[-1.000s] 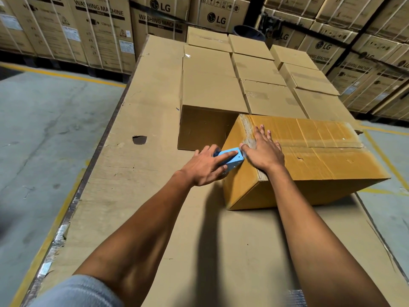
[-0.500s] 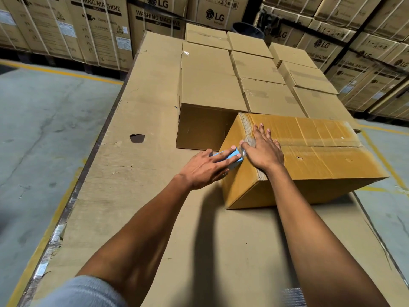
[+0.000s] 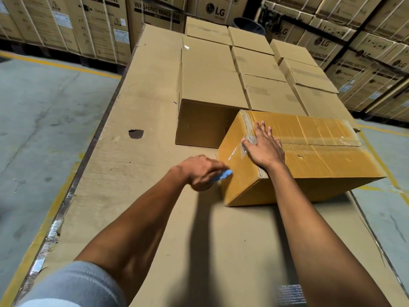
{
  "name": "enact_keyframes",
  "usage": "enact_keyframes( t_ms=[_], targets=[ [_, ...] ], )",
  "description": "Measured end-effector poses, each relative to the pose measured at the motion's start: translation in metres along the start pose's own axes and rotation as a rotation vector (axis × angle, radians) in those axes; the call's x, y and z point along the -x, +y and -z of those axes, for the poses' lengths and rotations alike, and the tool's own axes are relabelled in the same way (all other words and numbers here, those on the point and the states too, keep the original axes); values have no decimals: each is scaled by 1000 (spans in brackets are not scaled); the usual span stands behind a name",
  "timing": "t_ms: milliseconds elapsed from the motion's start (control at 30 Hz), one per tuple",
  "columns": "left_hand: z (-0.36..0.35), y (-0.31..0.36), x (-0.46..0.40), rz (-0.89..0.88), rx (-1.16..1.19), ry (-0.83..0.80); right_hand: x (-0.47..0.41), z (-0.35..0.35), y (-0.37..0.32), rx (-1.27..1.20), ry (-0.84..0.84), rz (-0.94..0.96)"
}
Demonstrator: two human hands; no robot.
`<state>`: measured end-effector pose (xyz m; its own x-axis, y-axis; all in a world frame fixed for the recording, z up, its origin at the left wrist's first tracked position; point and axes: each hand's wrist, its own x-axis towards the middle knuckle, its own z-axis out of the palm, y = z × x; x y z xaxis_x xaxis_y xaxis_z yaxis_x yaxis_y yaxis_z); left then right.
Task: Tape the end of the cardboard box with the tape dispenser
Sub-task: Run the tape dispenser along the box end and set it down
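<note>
Centrally, 1 yellow-brown box (image 3: 309, 160) lies on its side on a cardboard-covered table (image 3: 137, 173), right of the frame's middle, its near end turned toward the lower left. Behind it, in the upper middle, about 9 plain boxes (image 3: 263, 63) sit in rows, touching one another; the exact count is unclear at the far end. 1 of them, at centre, shows an open dark side (image 3: 203, 125). 2 hands are in view.

Right hand (image 3: 264, 149): flat on the box's top edge at the near end, fingers (image 3: 262, 129) spread and straight, thumb stretched left over a strip of clear tape (image 3: 241, 149) that runs down the end face. It presses and grips nothing.

Left hand (image 3: 200, 170): blurred, fingers curled closed around 1 blue dispenser (image 3: 223, 175), of which only a small tip shows past the knuckles. That tip is at the lower part of the box's end face; whether it touches is unclear.

1 dark hole (image 3: 136, 134) marks the table, left of centre.
</note>
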<state>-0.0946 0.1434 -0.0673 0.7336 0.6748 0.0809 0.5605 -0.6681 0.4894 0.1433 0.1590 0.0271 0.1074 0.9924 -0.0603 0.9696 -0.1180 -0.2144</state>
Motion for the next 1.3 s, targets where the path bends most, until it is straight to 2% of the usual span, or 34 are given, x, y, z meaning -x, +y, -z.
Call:
enact_keyframes(
  t_ms=[133,267,467,667,900,1100,1300],
  targets=[
    [-28,-9,36,13,-65,31,-2,-2,1,-7,-5,7],
    [-17,-9,18,65,-234,78,-3,-1,0,-12,5,-3],
    [-9,1,6,100,-306,210,-3,1,-3,-7,-27,-14],
    [-20,2,12,159,-292,216,-1,8,-3,-1,-109,-19],
    [-41,0,17,174,-317,194,0,5,-31,103,-112,-101],
    [-46,-3,17,225,-292,226,4,8,-20,21,-78,-48],
    [-53,-8,20,240,-237,225,9,6,-25,87,-43,-47]
  ],
)
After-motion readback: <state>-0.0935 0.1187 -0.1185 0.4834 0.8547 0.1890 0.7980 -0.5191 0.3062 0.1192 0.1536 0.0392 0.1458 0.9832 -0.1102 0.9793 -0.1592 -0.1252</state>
